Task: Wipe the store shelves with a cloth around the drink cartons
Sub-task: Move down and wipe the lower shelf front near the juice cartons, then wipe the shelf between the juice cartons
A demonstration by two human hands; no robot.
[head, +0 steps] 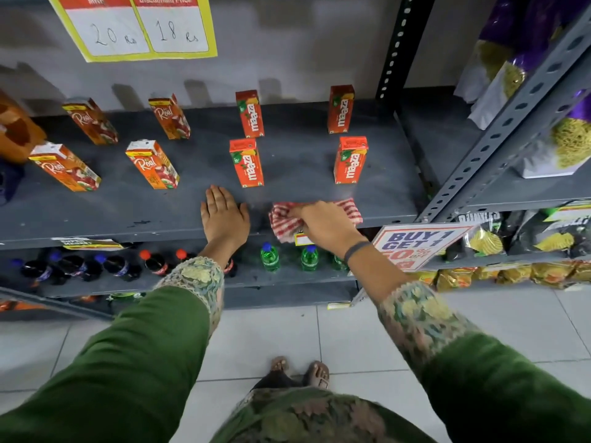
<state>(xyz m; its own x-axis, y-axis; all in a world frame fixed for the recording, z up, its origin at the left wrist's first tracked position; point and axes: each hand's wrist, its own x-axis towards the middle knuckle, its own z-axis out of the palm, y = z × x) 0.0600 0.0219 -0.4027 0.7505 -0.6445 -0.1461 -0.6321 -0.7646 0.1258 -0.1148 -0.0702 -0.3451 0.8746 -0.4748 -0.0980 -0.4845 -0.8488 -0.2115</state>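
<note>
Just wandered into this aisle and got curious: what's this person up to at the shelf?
A person is cleaning a store shelf. Their right hand presses a red-and-white striped cloth on the front edge of the grey shelf, just in front of the orange Maaza cartons. Their left hand lies flat and empty on the shelf beside it. The Real juice cartons farther left stand untouched, spaced apart.

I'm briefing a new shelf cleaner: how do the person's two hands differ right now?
The left hand lies flat and open on the shelf, holding nothing; the right hand grips the red-and-white cloth. The left hand sits in front of the middle juice carton; the right is further right, at the shelf's front edge. Both rest on the same shelf.
</note>
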